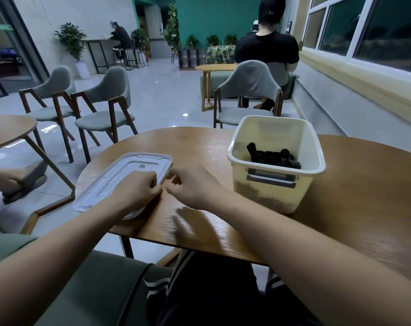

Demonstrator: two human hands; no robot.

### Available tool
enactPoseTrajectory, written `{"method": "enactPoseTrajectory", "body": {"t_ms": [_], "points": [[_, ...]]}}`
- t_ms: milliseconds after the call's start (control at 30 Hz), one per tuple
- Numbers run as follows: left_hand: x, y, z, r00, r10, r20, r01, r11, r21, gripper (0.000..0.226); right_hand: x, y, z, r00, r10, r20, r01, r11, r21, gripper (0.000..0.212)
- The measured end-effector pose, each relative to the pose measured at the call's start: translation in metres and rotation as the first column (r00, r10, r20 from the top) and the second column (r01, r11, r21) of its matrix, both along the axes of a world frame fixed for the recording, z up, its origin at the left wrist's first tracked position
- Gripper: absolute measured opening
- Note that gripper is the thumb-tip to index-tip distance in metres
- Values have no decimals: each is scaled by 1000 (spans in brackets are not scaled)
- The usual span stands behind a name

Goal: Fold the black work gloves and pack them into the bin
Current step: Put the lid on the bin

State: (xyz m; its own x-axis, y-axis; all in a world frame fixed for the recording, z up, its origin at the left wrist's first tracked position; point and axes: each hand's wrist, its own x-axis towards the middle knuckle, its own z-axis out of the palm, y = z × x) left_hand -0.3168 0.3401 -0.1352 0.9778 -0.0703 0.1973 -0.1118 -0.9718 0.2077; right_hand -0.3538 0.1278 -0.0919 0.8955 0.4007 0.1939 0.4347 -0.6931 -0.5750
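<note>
Your left hand (136,191) lies on the right edge of the white lid (110,182), fingers curled down at the rim. Whether they hook under the rim or only rest on it cannot be told from this view. Your right hand (190,187) hovers just beside it above the bench (199,147), fingers loosely curled and holding nothing; its shadow falls on the wood below. The lid lies flat on the left part of the bench, well apart from the bin (265,196), which stands open at the right. The black gloves (272,157) are already inside the bin, low against its front wall, in a compact dark bundle with a few fingertips standing up. No glove is visible on the bench, so the packing step appears complete and fitting the lid is probably the step in hand. Expect the gloves to be light, soft and limp. If they need resettling, take the bundle across its folded middle, not by a single finger, or the fold is likely to open. The lid is probably thin, light, slightly flexible plastic, so hold it by both long edges to keep it level. A grey latch handle (271,180) sits on the bin's front wall. No brand, label or legible writing is visible; a small moulded mark at the centre of the lid is too small to read.
</note>
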Motion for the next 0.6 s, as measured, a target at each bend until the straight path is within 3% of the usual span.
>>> {"method": "enactPoseTrajectory", "body": {"t_ms": [100, 367, 600], "points": [[-2, -2, 2, 1000, -3, 1, 3, 1000, 8, 31, 0, 4, -24, 998, -40, -50, 46, 992, 120, 21], [-7, -12, 23, 1000, -13, -14, 13, 1000, -20, 30, -4, -2, -60, 978, -146, -150, 184, 942, 280, 24], [-19, -27, 94, 988, -68, 137, 69, 998, 1, 32, -3, -2, -65, 972, -120, -200, 194, 894, 405, 15]]}}
